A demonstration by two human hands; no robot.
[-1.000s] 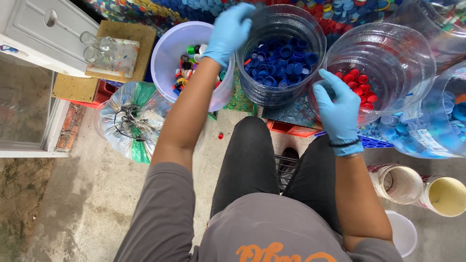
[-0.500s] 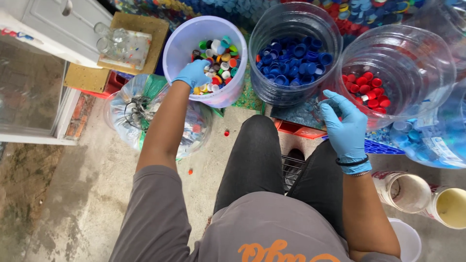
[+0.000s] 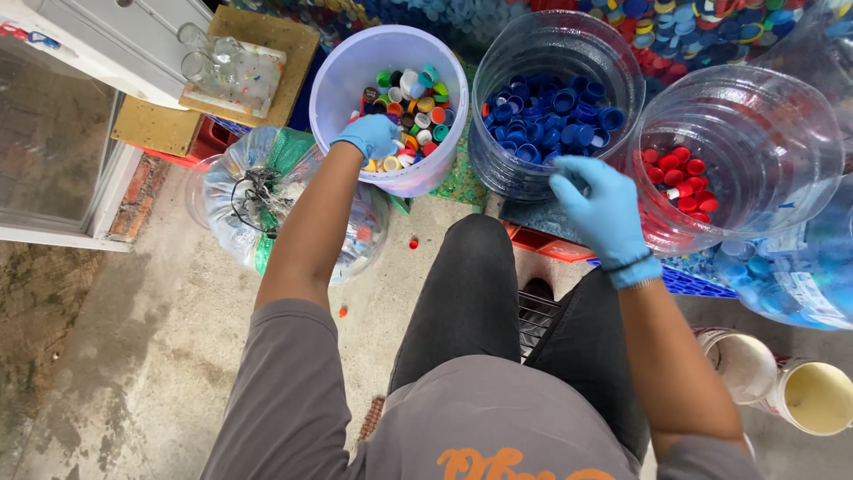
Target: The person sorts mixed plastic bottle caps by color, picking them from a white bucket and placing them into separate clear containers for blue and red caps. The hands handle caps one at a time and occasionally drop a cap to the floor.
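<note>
My left hand (image 3: 369,138), in a blue glove, reaches into a lilac bucket (image 3: 342,84) of mixed-colour bottle caps (image 3: 413,102), fingers curled down among the caps at its near edge. My right hand (image 3: 600,209), also gloved, hovers at the near rim of a clear container (image 3: 498,169) filled with blue caps (image 3: 551,124). Its fingers are bent together, and whether they hold a cap is unclear. A second clear container (image 3: 764,107) to the right holds red caps (image 3: 675,173).
A plastic bag of crushed bottles (image 3: 240,196) lies left of my knees. Glass jars stand on a wooden board (image 3: 275,40) at the back left. A heap of caps (image 3: 693,22) lies behind the containers. Two cups (image 3: 742,360) stand at the right, and a loose red cap (image 3: 413,242) lies on the concrete floor.
My left hand moved from the blue-cap container down into the lilac bucket. My right hand shifted left from the red-cap container to the rim of the blue-cap container.
</note>
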